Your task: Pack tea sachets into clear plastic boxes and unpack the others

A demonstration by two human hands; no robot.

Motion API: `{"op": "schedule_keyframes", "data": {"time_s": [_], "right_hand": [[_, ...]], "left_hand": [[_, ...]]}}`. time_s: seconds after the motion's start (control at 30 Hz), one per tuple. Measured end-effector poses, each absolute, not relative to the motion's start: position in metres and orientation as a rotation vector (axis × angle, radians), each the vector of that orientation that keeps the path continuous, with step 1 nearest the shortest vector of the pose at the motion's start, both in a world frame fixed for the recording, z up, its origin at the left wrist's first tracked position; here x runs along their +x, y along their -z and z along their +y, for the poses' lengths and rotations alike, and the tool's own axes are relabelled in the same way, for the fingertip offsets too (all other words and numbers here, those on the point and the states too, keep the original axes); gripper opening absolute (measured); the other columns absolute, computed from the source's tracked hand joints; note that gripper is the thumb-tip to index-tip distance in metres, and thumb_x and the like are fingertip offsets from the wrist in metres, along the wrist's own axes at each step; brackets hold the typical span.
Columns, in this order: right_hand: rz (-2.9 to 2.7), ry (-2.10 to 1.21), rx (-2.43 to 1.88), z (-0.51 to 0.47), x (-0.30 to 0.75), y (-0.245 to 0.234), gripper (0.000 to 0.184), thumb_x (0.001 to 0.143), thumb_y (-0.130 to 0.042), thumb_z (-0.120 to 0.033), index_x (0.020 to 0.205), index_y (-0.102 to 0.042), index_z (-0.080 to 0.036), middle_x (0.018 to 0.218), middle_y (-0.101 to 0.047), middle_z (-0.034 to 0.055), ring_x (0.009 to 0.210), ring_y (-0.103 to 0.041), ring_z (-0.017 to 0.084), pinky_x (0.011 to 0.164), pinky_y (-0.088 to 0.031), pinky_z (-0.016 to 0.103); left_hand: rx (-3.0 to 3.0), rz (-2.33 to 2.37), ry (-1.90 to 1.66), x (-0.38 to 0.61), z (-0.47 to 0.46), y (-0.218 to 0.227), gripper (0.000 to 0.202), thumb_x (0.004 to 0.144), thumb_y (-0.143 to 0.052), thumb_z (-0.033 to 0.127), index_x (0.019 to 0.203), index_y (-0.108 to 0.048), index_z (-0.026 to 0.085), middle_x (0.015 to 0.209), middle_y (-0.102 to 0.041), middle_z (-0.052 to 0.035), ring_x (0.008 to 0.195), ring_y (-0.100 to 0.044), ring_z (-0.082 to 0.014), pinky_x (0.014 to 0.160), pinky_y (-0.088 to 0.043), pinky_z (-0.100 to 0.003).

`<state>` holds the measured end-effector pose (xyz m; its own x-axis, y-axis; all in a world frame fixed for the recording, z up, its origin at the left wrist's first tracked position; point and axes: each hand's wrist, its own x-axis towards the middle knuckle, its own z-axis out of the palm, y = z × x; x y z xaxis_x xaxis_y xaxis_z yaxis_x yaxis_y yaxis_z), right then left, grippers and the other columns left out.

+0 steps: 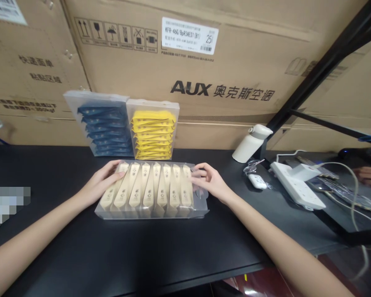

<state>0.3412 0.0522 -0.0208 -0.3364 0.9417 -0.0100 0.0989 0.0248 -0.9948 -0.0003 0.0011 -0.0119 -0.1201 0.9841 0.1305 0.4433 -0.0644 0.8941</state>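
- A clear plastic box (pixel 200 205) lies lengthwise on the black table (pixel 173 251), between the two hands, its row of seven beige packets (pixel 149 189) leaning side by side.
- The left hand (pixel 102 181) has its grip on the box's far left corner, thumb over the top by the end packet, fingers curled behind.
- The right hand (pixel 212 182) is at the other end, fingers half bent with a narrow gap to the thumb; whether this grip pinches the wall, the last packet or neither, I cannot tell.
- The packets stop short of the right end, so a tilt that way could make them slide or topple into the space.
- The thin walls look flexible; squeezing hard from both ends might bow them and crease the wrappers.
- If only the left hand bears the load, the box could twist or slip.
- Just behind stand a clear box of blue packets (pixel 106 128) and a clear box of yellow packets (pixel 154 134), near the cardboard carton (pixel 126 70); a push backward could knock either over.
- The white bottle (pixel 250 145) and white power strip (pixel 297 187) sit well off to the right, at less risk.
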Motion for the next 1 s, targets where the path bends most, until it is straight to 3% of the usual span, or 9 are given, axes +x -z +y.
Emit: {"op": "schedule_keyframes", "data": {"time_s": [0.17,0.3,0.43,0.5,0.6,0.73,0.9,1.0], "right_hand": [[-1.215,-1.6,-1.056,0.049,0.333,0.021,0.047,0.069,-0.084,-0.033,0.095,-0.047,-0.021,0.08,-0.072,0.001,0.063,-0.072,0.016,0.056,-0.058,0.026],[-1.143,-1.697,-1.012,0.048,0.335,0.014,0.033,0.08,-0.071,-0.041,0.094,-0.05,-0.021,0.08,-0.075,0.0061,0.065,-0.073,0.019,0.06,-0.058,0.031],[-1.293,-1.678,-0.98,0.041,0.335,0.009,0.037,0.08,-0.072,-0.05,0.078,-0.052,-0.019,0.093,-0.075,0.0105,0.091,-0.073,0.022,0.075,-0.056,0.032],[-1.435,-1.608,-0.957,0.036,0.332,0.008,0.038,0.076,-0.078,-0.046,0.072,-0.051,-0.019,0.091,-0.073,0.0078,0.098,-0.069,0.02,0.078,-0.052,0.028],[-1.574,-1.527,-0.921,0.034,0.329,-0.002,0.04,0.078,-0.078,-0.044,0.07,-0.048,-0.019,0.072,-0.063,-0.0002,0.079,-0.064,0.013,0.066,-0.044,0.022],[-1.833,-1.372,-0.916,0.044,0.328,-0.051,0.04,0.083,-0.071,-0.051,0.076,-0.047,-0.02,0.064,-0.05,-0.0059,0.057,-0.045,0.009,0.054,-0.032,0.022],[-2.361,-1.037,-0.68,0.059,0.322,-0.146,0.029,0.094,-0.059,-0.044,0.081,-0.048,-0.02,0.079,-0.058,-0.0012,0.071,-0.051,0.012,0.065,-0.041,0.025],[-2.668,-0.702,-0.56,0.056,0.31,-0.188,0.018,0.099,-0.051,-0.033,0.088,-0.054,-0.018,0.076,-0.058,-0.0017,0.066,-0.048,0.011,0.063,-0.04,0.025]], "left_hand": [[1.575,1.6,-1.068,-0.005,0.002,0.011,0.061,0.083,-0.059,0.062,0.123,-0.059,0.016,0.128,-0.07,-0.0078,0.126,-0.057,-0.0338,0.107,-0.042,-0.04],[1.58,1.597,-1.022,-0.011,0.003,0.013,0.063,0.085,-0.058,0.061,0.127,-0.056,0.015,0.132,-0.066,-0.0091,0.13,-0.053,-0.0344,0.108,-0.04,-0.039],[1.66,1.703,-0.98,-0.017,0.004,0.021,0.06,0.089,-0.048,0.062,0.129,-0.055,0.017,0.135,-0.064,-0.01,0.13,-0.053,-0.0377,0.109,-0.039,-0.045],[1.719,1.752,-1.002,-0.022,0.005,0.027,0.062,0.091,-0.043,0.061,0.135,-0.051,0.018,0.138,-0.062,-0.0126,0.131,-0.052,-0.0386,0.109,-0.038,-0.049],[1.818,1.75,-1.055,-0.026,0.005,0.033,0.064,0.093,-0.04,0.059,0.142,-0.045,0.018,0.133,-0.064,-0.0155,0.128,-0.056,-0.0379,0.106,-0.042,-0.051],[2.001,1.618,-1.149,-0.021,0.002,0.032,0.064,0.094,-0.043,0.053,0.145,-0.034,0.016,0.137,-0.059,-0.0192,0.127,-0.057,-0.0358,0.108,-0.04,-0.054],[2.13,1.574,-1.167,0.001,-0.012,0.023,0.06,0.096,-0.051,0.041,0.147,-0.027,0.018,0.142,-0.054,-0.0226,0.133,-0.053,-0.0354,0.111,-0.038,-0.057],[2.218,1.454,-1.175,0.022,-0.019,0.007,0.074,0.093,-0.06,0.035,0.152,-0.017,0.025,0.145,-0.052,-0.0199,0.133,-0.053,-0.0346,0.11,-0.04,-0.06]]}}
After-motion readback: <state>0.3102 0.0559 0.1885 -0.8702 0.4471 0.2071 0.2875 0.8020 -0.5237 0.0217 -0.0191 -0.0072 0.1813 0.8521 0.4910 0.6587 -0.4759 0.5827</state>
